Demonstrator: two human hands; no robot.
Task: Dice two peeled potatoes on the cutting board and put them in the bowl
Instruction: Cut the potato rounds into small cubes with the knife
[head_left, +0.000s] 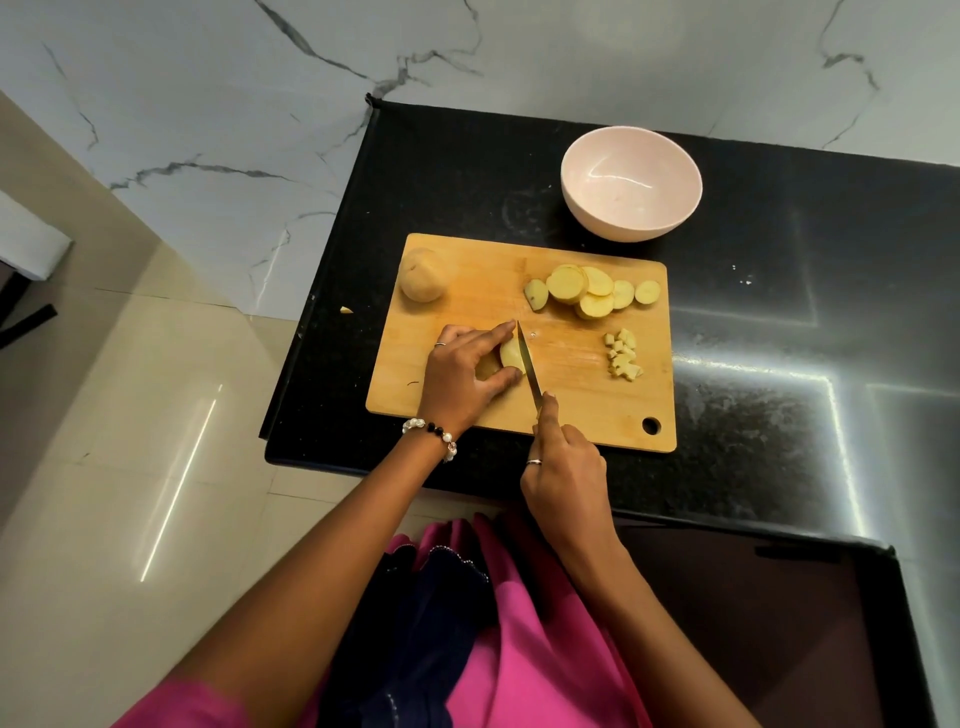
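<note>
Broadly, a black speckled counter (753, 322) fills the right of the view, butting against a white marble-veined wall, with pale floor tiles to the left. On the counter lies a wooden cutting board (467, 291), its hanging hole at the near right corner. Just beyond the board's far edge stands a pale pink bowl (631, 183), with no potato in it. The left hand (465, 371), with a bead bracelet at the wrist and a ring on one finger, curls its grip over a potato piece (510, 356) near the middle of the board, fingertips holding it down. The right hand (563, 475), also ringed, closes its grip round the handle of a knife (529, 364), forefinger laid along the spine, blade set against the cut face of that piece. A whole peeled potato (422, 274) sits at the board's far left corner. Round potato slices (592, 291) overlap in a row along the far right, and a small heap of diced cubes (622, 354) lies nearer, by the right edge. A tiny scrap (346, 310) rests on the counter left of the board.
</note>
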